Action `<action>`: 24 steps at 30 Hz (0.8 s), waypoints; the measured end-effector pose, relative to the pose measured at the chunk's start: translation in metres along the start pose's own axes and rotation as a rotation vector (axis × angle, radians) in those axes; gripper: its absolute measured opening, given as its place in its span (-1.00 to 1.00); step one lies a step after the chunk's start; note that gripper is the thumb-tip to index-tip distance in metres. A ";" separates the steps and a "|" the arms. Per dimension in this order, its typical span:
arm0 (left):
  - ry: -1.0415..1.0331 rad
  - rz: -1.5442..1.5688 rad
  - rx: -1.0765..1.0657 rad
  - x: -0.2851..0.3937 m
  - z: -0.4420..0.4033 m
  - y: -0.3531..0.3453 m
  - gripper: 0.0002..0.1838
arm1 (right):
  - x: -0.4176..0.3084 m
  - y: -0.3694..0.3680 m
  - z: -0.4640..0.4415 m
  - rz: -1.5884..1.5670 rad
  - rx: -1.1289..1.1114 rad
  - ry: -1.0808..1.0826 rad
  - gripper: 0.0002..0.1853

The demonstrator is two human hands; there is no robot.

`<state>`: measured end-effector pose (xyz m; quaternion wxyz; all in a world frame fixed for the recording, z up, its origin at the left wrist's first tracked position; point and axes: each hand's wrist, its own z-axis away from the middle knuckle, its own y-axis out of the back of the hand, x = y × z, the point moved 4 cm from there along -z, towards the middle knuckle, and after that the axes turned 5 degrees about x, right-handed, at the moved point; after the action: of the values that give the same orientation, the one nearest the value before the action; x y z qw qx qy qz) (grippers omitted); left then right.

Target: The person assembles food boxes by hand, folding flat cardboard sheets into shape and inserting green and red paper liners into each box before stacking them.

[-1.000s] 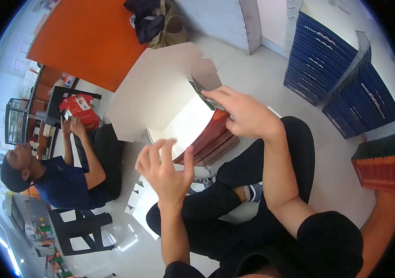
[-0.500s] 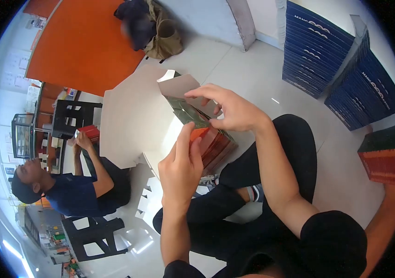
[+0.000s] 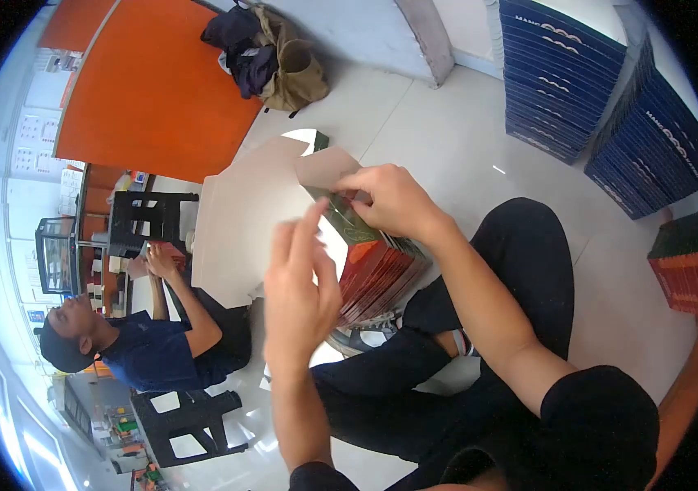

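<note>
In front of my crossed legs stands a stack of flat printed cardboard cartons (image 3: 381, 282), red along the near side. A green carton part (image 3: 349, 221) lies on top, with a plain grey-brown flap (image 3: 324, 168) standing up at its far end. My right hand (image 3: 394, 200) is on this carton, its fingers bent and pressed together at the edge near the flap. My left hand (image 3: 296, 286) is raised just left of the stack, index finger stretched out and thumb apart, blurred by motion. It appears to hold nothing.
A large pale cardboard sheet (image 3: 238, 221) lies beyond the stack. Blue printed stacks (image 3: 561, 78) stand at the right, with a red-green carton stack (image 3: 684, 266) below. A seated co-worker (image 3: 144, 344) handles a red box (image 3: 167, 252) at left. A bag (image 3: 296, 74) sits by the wall.
My right hand has moved left and its spread fingers have closed at the carton's edge. My left hand has drawn back from the carton top. The whole view has shifted slightly.
</note>
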<state>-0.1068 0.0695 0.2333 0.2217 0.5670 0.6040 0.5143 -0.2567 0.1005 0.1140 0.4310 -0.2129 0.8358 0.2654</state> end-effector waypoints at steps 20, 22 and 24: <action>-0.339 -0.268 -0.363 -0.029 -0.057 -0.021 -0.82 | 0.011 -0.008 0.003 -0.027 0.055 -0.160 -0.84; -0.400 -0.317 -0.332 -0.024 -0.058 -0.021 -0.87 | 0.010 -0.009 0.003 0.003 0.044 -0.136 -0.82; -0.408 -0.355 -0.347 -0.020 -0.059 -0.020 -0.88 | 0.012 -0.009 0.004 -0.079 0.007 -0.220 -0.80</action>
<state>-0.1616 0.0329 0.2313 0.5178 0.4980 0.5398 0.4388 -0.2554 0.0944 0.1001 0.5312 -0.2139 0.7751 0.2671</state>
